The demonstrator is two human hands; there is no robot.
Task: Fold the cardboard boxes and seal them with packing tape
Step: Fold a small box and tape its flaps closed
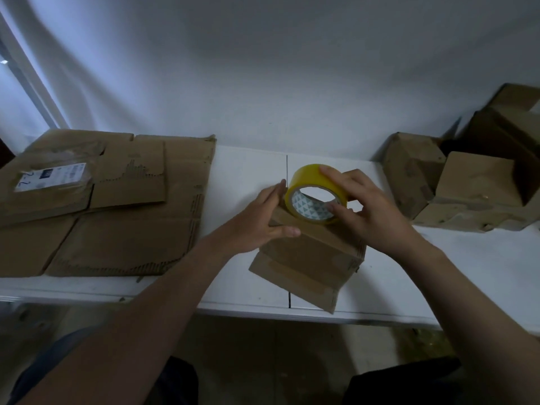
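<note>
Left hand [263, 217]: comes in from 7 o'clock and lies against the 9 o'clock edge of the cardboard box [309, 258]. Fingers [277, 191] straight and close together, flat along the box side. The thumb lies across the top face. No curl seen, so it presses rather than grips.

Right hand [371, 211]: comes in from 5 o'clock and holds the yellow tape roll [304, 176]. One finger is hooked over the top of the band and the thumb is set on the near face at the core. The roll stands on edge on the box top, at its 12 o'clock end.

The box sits mid-counter, turned askew. Its near corner overhangs the front edge of the white counter [248, 171].

Surroundings: at 9 o'clock of the box, well apart, is a stack of flattened cardboard [131, 214] with a white label [52, 176] on the topmost sheet. At 3 o'clock is a heap of brown made-up boxes [467, 185], cut off by the right frame edge. A white wall [263, 68] stands behind.

Hidden or unclear: the right palm covers the roll's 3 o'clock side and the box top beneath it. Any loose tape end cannot be seen. Below the counter the view is dim and blurred.
</note>
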